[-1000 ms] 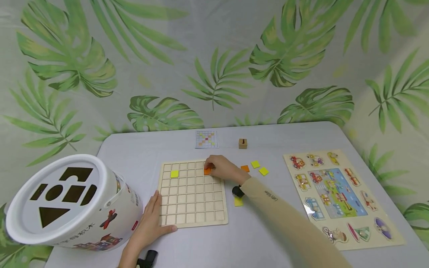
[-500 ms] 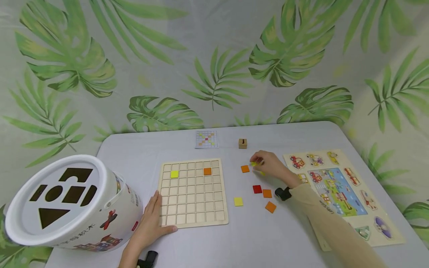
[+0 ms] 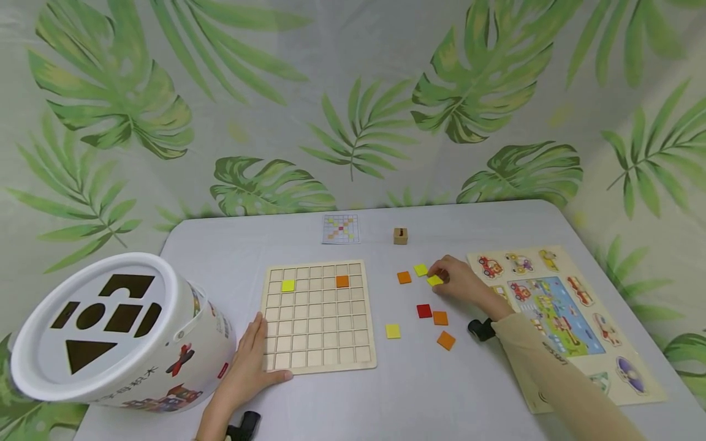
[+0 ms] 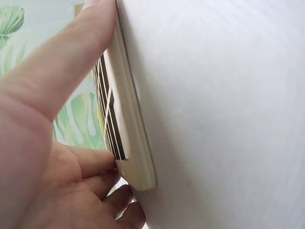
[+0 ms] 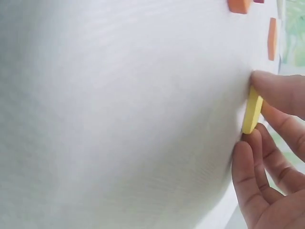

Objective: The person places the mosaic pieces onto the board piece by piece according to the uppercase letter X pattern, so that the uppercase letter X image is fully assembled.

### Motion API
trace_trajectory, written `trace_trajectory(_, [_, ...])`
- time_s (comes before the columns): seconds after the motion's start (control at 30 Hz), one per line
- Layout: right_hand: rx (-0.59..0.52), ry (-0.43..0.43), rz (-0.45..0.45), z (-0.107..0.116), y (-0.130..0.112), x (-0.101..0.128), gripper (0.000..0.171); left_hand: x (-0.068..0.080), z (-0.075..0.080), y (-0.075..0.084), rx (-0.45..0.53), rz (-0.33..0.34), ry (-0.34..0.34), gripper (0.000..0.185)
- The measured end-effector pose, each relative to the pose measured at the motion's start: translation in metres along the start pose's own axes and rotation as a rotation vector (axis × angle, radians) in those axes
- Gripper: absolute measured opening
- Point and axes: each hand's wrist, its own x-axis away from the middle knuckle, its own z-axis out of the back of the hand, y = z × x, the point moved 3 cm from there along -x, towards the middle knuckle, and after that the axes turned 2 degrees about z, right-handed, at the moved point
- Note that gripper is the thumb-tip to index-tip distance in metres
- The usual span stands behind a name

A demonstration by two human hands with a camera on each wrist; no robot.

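A leaf-print backdrop (image 3: pixel 375 49) fills everything beyond the hands, and in front of it runs the white table (image 3: pixel 380 398), its cloth stretching between the forearms toward the person. Crowding the left hand (image 3: pixel 245 361) on its outer side, a big white bucket (image 3: pixel 193 343): Chinese characters on its wall, 字母积木 legible, plus a red label too small to read. Out past the right hand (image 3: pixel 455 278) lies a picture puzzle board (image 3: pixel 573 373), and the right sleeve (image 3: pixel 551 361) crosses it; its lettering is smudged. Between the hands sits the wooden grid board (image 3: pixel 317 321), its near left corner framed by the left hand, spread wide, fingers along one edge, thumb along the other. And the right hand? Fingers narrowed, pinching a yellow tile (image 3: pixel 434 280) at the table, well off the board. Beyond the hands, a pattern card (image 3: pixel 340 229) and a wooden cube (image 3: pixel 400 236) bearing a dark letter, apparently J. Two tiles occupy the board's second row from the far edge: yellow (image 3: pixel 288 286) and orange (image 3: pixel 342 281). Loose ones dot the gap beside the right hand: another yellow (image 3: pixel 421 269) just beyond its fingertips, an orange one (image 3: pixel 404 277) to the left, a red tile (image 3: pixel 424 311) and more orange and yellow on the person's side.
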Motion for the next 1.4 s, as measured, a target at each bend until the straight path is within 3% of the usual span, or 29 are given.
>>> trace_trajectory(0.2, [-0.033,0.022,0.021,-0.002,-0.013,-0.003,0.022,0.0,-0.001,-0.002,-0.002,-0.001,0.005,0.12])
trace_trajectory(0.43, [-0.143,0.002,0.19,-0.019,-0.064,-0.024,0.024,0.0,-0.002,-0.002,-0.011,-0.008,0.014,0.12])
trace_trajectory(0.63, [-0.184,-0.074,0.322,-0.05,-0.125,-0.053,0.025,-0.002,-0.002,-0.002,-0.026,-0.007,0.011,0.12])
trace_trajectory(0.9, [-0.134,-0.206,0.431,-0.105,-0.185,-0.086,0.019,-0.001,-0.001,-0.001,-0.019,0.018,-0.004,0.12])
trace_trajectory(1.1, [-0.043,-0.249,0.439,-0.13,-0.203,-0.1,0.018,0.0,0.0,-0.001,-0.015,0.022,-0.012,0.119])
trace_trajectory(1.4, [0.04,-0.23,0.41,-0.135,-0.209,-0.101,0.02,0.0,0.0,-0.001,-0.001,0.019,-0.008,0.119])
